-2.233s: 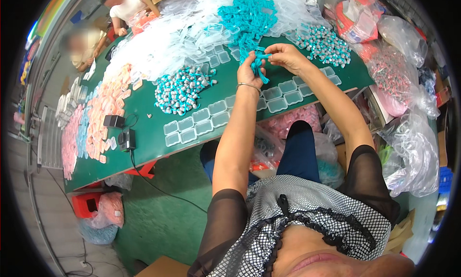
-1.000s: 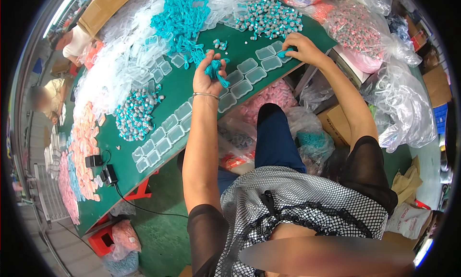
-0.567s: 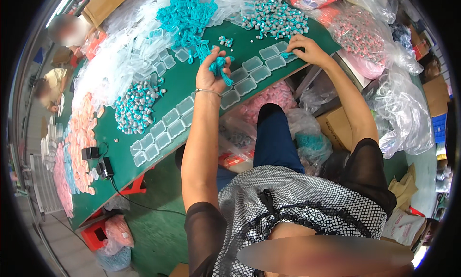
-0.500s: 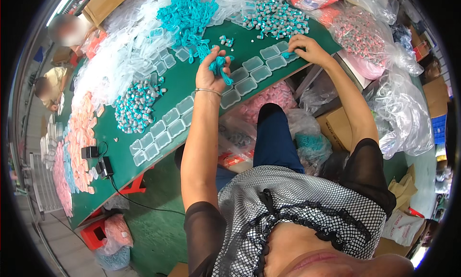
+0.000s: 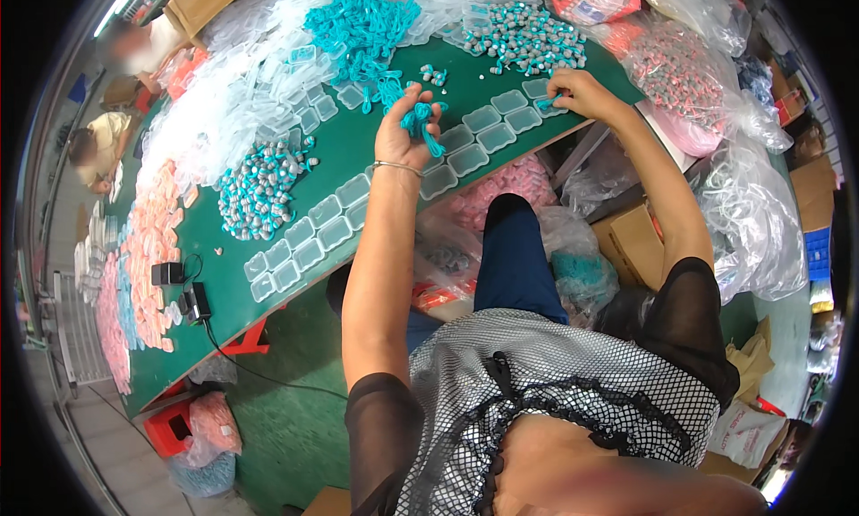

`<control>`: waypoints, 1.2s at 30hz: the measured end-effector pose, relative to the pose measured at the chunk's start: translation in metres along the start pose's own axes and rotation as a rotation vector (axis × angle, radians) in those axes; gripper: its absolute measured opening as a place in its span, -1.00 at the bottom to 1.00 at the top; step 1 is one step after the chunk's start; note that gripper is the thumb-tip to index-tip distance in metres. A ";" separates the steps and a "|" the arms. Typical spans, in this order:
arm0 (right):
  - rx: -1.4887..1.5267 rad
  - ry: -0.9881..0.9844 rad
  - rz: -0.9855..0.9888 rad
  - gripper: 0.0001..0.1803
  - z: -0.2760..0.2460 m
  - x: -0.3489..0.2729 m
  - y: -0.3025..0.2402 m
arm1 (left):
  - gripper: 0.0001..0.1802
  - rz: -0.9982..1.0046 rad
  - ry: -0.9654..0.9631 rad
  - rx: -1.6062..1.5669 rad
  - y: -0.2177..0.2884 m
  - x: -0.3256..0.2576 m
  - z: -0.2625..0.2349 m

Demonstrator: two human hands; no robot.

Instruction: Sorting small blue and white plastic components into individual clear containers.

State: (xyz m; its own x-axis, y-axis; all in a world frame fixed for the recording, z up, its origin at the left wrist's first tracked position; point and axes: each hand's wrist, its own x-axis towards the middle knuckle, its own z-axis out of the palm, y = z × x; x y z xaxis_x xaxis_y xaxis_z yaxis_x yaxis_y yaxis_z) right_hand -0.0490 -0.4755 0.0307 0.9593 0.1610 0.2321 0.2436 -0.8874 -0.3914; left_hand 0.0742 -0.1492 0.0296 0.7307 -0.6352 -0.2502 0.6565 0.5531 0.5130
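Observation:
My left hand point(image 5: 396, 144) is raised over the green table, its fingers closed around a bundle of looped teal cords point(image 5: 420, 122). Between the fingertips of my right hand point(image 5: 583, 95) is a short teal cord piece point(image 5: 548, 102), held at the right end of a double row of small clear plastic boxes point(image 5: 481, 119). The row runs along the table's near edge, and my left wrist hides part of it. A big heap of teal cords point(image 5: 362, 19) lies beyond my left hand. Small grey-and-teal pieces point(image 5: 528, 37) are heaped at the far right.
Another pile of grey-and-teal pieces point(image 5: 259, 189) sits left on the green table point(image 5: 197, 247). Clear plastic boxes point(image 5: 206, 100) are heaped behind it, with peach pieces point(image 5: 152, 238) and black adapters point(image 5: 194, 303) farther left. Bulging plastic bags point(image 5: 752, 212) stand at right. Two people sit across the table.
My right hand has lowered slightly toward the end boxes with the teal cord piece. My left hand keeps its bundle. The whole view has shifted a little.

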 end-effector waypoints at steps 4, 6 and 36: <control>0.098 0.019 -0.010 -0.78 -0.004 -0.003 -0.001 | -0.72 0.003 -0.005 0.005 0.001 -0.003 0.001; 0.118 0.032 -0.014 -0.79 -0.006 -0.004 -0.003 | -0.70 0.004 -0.008 0.012 0.001 -0.004 0.002; 0.776 0.166 0.204 -0.82 0.040 0.065 -0.103 | -0.62 -0.075 -0.126 -0.001 -0.004 0.004 -0.002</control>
State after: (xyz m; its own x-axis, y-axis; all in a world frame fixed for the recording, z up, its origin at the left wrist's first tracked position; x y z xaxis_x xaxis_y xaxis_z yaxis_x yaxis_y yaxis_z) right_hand -0.0064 -0.3567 0.0505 0.9766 -0.0917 0.1944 0.1542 -0.3309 -0.9310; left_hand 0.0746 -0.1533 0.0250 0.6507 -0.7370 -0.1828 0.7083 0.5023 0.4960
